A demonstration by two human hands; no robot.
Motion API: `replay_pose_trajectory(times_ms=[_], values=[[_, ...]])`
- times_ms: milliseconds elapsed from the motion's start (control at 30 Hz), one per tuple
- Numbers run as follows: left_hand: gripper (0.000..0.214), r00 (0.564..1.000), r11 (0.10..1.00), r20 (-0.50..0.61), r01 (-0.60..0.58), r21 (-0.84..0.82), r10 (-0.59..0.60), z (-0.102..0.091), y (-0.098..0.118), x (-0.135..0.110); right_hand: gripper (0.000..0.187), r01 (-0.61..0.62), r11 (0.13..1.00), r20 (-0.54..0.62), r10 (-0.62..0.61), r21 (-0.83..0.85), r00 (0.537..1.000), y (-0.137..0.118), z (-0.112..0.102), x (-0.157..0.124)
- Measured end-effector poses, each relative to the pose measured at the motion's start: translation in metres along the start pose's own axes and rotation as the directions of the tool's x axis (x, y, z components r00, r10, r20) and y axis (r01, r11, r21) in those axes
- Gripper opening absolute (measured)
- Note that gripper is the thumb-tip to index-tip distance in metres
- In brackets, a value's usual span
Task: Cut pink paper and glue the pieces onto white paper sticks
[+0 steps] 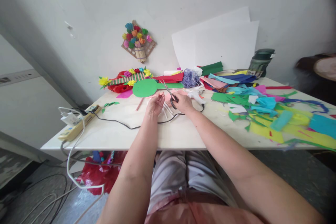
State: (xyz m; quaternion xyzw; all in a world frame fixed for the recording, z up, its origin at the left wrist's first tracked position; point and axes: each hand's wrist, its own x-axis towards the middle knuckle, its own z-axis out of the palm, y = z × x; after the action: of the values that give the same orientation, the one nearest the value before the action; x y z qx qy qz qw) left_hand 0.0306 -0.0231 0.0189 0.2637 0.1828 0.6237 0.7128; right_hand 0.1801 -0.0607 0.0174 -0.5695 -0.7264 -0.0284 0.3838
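My right hand (184, 102) is closed around the black handles of a pair of scissors (167, 88), whose blades point up and to the left, slightly parted. Just left of them, my left hand (156, 104) has its fingertips pinched together; whatever they hold is too small to make out. Behind both hands lies a round green paper shape (145, 88) with a long green strip running right from it. Pale pink paper (172, 95) shows beneath the scissors. A few thin white sticks (168, 109) lie between my wrists. A white glue gun (195, 96) rests beyond my right hand.
Coloured paper scraps (278, 119) cover the table's right side. Purple yarn (191, 78) and a dark green bottle (261, 62) stand at the back. A black cord (126, 125) crosses to a power strip (78, 124) on the left. A flower decoration (136, 40) hangs on the wall.
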Motion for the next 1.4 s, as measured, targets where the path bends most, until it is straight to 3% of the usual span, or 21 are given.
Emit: replay_pose_trajectory(times_ms=[467, 1400], values=[[0.015, 0.998, 0.999, -0.053, -0.015, 0.036, 0.017, -0.0007, -0.0015, 0.0028, 0.026, 0.052, 0.999, 0.07, -0.051, -0.008, 0.996, -0.003, -0.0048, -0.0025], [0.02, 0.997, 0.997, -0.079, 0.009, -0.078, -0.015, 0.0058, -0.0022, -0.0007, 0.029, 0.079, 0.997, 0.115, -0.078, -0.004, 0.99, -0.0065, -0.0036, -0.0042]])
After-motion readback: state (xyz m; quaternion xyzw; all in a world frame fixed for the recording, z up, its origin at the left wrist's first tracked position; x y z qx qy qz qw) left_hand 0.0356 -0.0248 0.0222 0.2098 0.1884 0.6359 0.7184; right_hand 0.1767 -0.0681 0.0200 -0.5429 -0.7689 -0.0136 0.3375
